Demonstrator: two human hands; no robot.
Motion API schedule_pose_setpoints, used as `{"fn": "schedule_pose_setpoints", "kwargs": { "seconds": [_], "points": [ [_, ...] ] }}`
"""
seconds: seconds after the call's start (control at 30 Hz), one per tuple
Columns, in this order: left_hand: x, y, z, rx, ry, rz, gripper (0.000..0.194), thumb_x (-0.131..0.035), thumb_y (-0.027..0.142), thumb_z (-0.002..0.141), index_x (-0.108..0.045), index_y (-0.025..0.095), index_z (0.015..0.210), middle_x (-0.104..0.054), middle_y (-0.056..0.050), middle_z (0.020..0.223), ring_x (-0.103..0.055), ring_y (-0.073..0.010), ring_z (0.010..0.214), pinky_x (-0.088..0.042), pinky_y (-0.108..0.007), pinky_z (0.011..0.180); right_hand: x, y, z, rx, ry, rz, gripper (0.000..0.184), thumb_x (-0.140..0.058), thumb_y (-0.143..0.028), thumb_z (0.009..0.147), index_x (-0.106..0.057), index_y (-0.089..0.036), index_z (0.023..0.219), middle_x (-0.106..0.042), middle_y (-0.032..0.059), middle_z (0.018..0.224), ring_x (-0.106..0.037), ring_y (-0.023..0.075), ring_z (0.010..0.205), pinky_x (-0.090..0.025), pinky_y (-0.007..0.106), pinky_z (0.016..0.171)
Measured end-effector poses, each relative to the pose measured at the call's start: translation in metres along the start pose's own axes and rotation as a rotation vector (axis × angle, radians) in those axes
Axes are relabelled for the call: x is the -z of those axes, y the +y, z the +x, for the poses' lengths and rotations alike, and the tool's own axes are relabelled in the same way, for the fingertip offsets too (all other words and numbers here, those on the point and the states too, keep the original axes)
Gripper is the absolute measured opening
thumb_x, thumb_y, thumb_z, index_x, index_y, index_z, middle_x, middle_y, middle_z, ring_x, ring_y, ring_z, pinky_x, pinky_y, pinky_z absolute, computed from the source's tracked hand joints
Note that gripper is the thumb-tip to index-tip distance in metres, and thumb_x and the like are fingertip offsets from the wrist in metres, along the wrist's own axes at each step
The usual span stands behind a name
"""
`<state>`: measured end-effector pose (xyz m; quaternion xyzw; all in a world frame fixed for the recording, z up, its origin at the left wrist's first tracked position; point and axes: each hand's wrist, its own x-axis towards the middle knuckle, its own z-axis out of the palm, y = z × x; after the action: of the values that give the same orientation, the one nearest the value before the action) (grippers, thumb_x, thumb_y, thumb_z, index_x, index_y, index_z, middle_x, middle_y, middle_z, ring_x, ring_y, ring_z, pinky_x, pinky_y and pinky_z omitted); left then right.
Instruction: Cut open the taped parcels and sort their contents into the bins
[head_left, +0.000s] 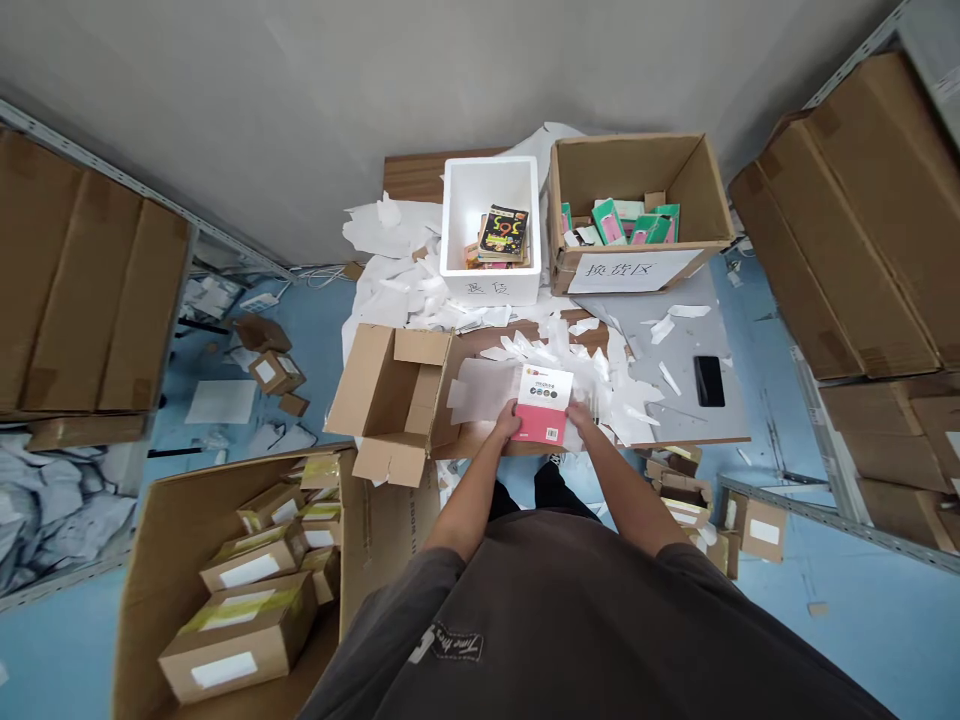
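Note:
A white and pink book (544,405) is held over the front part of the table, with its printed cover facing up. My left hand (508,420) grips its left edge, and my right hand (578,415) grips the opposite edge. Torn white paper (555,345) lies in strips just beyond the book and around it. To the left of my left hand, an open cardboard box (362,385) stands with its flaps folded out; the part of its inside that shows holds nothing I can make out.
Behind stand a white foam box (454,285) holding books and a cardboard box (716,215) with green-and-pink packets. A black phone (709,381) lies at the right. Left of my body, a large carton (139,560) holds several parcels. Shelves with boxes (847,220) flank both sides.

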<state>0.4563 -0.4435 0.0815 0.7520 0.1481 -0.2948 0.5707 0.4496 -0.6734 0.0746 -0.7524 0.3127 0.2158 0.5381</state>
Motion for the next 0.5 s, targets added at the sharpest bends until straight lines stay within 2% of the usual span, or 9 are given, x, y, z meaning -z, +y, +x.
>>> {"fn": "schedule_pose_setpoints", "kwargs": {
  "seconds": [0.07, 0.13, 0.2, 0.27, 0.33, 0.4, 0.5],
  "points": [
    [0.004, 0.007, -0.013, -0.002, -0.047, -0.101, 0.065, -0.077, 0.021, 0.078, -0.066, 0.022, 0.142, -0.080, -0.012, 0.115, -0.074, -0.0276, 0.101, -0.061, -0.041, 0.088, 0.005, -0.010, -0.014, -0.038, 0.031, 0.027, 0.029, -0.061, -0.028, 0.073, -0.060, -0.020, 0.101, -0.070, 0.0016, 0.079, -0.068, 0.0211, 0.074, -0.057, 0.031, 0.069],
    [0.016, 0.015, -0.028, -0.013, -0.100, -0.239, 0.076, -0.077, 0.025, 0.080, -0.059, 0.027, 0.153, -0.078, -0.012, 0.122, -0.075, -0.0267, 0.104, -0.061, -0.042, 0.090, 0.017, -0.025, -0.030, -0.037, 0.004, 0.138, 0.037, -0.065, -0.030, 0.071, -0.059, -0.022, 0.108, -0.074, 0.0017, 0.084, -0.071, 0.0227, 0.078, -0.059, 0.033, 0.071],
    [0.036, 0.026, -0.043, -0.055, -0.188, -0.371, 0.088, -0.079, 0.030, 0.080, -0.049, 0.031, 0.163, -0.075, -0.013, 0.132, -0.076, -0.0258, 0.107, -0.062, -0.042, 0.092, 0.034, -0.045, -0.047, 0.045, -0.118, 0.318, 0.051, -0.071, -0.031, 0.068, -0.060, -0.025, 0.117, -0.078, 0.0028, 0.096, -0.076, 0.0251, 0.085, -0.062, 0.036, 0.074],
    [0.059, 0.039, -0.055, -0.117, -0.294, -0.451, 0.102, -0.082, 0.033, 0.078, -0.038, 0.034, 0.170, -0.070, -0.014, 0.143, -0.075, -0.0252, 0.112, -0.062, -0.041, 0.094, 0.053, -0.066, -0.066, 0.149, -0.308, 0.473, 0.068, -0.079, -0.030, 0.065, -0.060, -0.029, 0.130, -0.081, 0.0047, 0.114, -0.079, 0.0274, 0.098, -0.064, 0.039, 0.080],
    [0.080, 0.054, -0.063, -0.188, -0.376, -0.480, 0.112, -0.085, 0.034, 0.076, -0.030, 0.037, 0.174, -0.065, -0.014, 0.151, -0.074, -0.0244, 0.116, -0.061, -0.040, 0.097, 0.065, -0.085, -0.083, 0.221, -0.462, 0.532, 0.082, -0.086, -0.029, 0.065, -0.057, -0.033, 0.142, -0.080, 0.0056, 0.128, -0.078, 0.0285, 0.109, -0.065, 0.041, 0.087],
    [0.097, 0.068, -0.068, -0.245, -0.416, -0.483, 0.116, -0.087, 0.034, 0.077, -0.026, 0.040, 0.175, -0.062, -0.013, 0.156, -0.073, -0.0235, 0.117, -0.060, -0.039, 0.098, 0.068, -0.101, -0.096, 0.254, -0.541, 0.546, 0.090, -0.090, -0.029, 0.065, -0.055, -0.034, 0.148, -0.079, 0.0060, 0.130, -0.078, 0.0284, 0.112, -0.065, 0.042, 0.090],
    [0.113, 0.080, -0.069, -0.276, -0.413, -0.461, 0.116, -0.088, 0.032, 0.077, -0.027, 0.039, 0.175, -0.060, -0.013, 0.158, -0.072, -0.0236, 0.116, -0.060, -0.038, 0.097, 0.060, -0.113, -0.108, 0.300, -0.546, 0.548, 0.094, -0.093, -0.030, 0.062, -0.055, -0.032, 0.149, -0.082, 0.0058, 0.122, -0.080, 0.0276, 0.105, -0.066, 0.041, 0.088]
  ]
}}
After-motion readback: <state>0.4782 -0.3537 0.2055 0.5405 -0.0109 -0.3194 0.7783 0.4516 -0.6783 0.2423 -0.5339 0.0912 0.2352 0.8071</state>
